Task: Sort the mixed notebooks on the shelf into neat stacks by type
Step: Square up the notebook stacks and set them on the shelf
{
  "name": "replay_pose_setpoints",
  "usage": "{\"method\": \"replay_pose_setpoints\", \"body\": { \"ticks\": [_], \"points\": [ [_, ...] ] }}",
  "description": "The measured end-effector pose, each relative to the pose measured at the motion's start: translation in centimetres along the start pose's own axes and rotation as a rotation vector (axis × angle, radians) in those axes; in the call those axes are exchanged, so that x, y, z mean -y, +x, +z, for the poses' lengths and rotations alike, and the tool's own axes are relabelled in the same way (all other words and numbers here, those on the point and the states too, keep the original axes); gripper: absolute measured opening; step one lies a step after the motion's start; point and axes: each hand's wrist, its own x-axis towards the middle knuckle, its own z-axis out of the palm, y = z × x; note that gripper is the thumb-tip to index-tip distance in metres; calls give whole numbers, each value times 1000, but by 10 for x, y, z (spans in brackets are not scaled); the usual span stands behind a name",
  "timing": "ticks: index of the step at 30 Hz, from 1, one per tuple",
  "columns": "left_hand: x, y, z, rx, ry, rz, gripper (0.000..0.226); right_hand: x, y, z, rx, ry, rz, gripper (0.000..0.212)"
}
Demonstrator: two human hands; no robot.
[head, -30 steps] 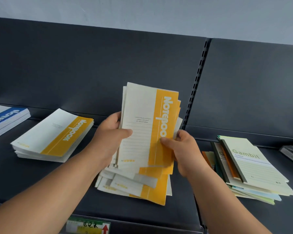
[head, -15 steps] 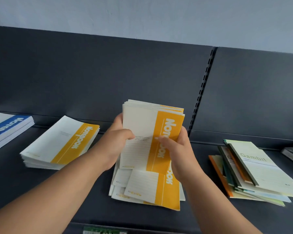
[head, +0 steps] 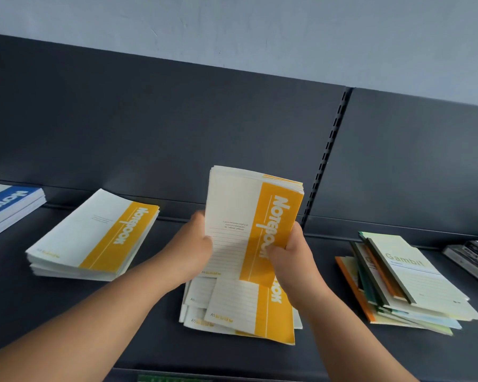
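My left hand [head: 189,250] is clamped on the left edge of a bundle of yellow-banded notebooks [head: 253,224], thumb pressed across the front cover and the other fingers hidden behind it; my right hand [head: 293,264] is clamped on the right edge of the same bundle, thumb over the yellow band, fingers wrapped round the back. Between the two grips the bundle stands nearly upright, its top edges squared together, its lower edge just above a loose pile of matching yellow notebooks [head: 240,310] that lies fanned and askew on the dark shelf [head: 66,312] directly under my palms; I cannot tell whether the bundle's bottom edge touches that pile. Out past my left fingers, well apart from them, sits a neat stack of yellow notebooks [head: 94,238], flat on the shelf with edges aligned. Farther left still, at the frame's edge, is a stack of blue-banded notebooks [head: 9,208], only partly in view. Out past my right fingers lies a mixed stack [head: 409,282] of green, orange and pale covers, slid unevenly over one another, the top one printed "Gambit". Beyond that, at the far right, some dark grey items [head: 475,257] rest on the shelf, too cropped to identify. Behind everything rises the dark back panel [head: 177,119], with a slotted upright [head: 326,158] just right of the bundle.
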Motion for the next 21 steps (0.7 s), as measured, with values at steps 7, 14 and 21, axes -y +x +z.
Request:
{"method": "replay_pose_setpoints", "body": {
  "ticks": [7, 14, 21],
  "points": [
    [8, 2, -29, -125, 9, 18, 23, 17, 8, 11, -62, -72, -12, 23],
    [24, -8, -91, -216, -61, -29, 24, 39, 15, 68, -25, -23, 33, 25],
    [59, -11, -165, -314, -37, -86, 24, 54, 21, 149, 100, -15, 92, 18]
  ]
}}
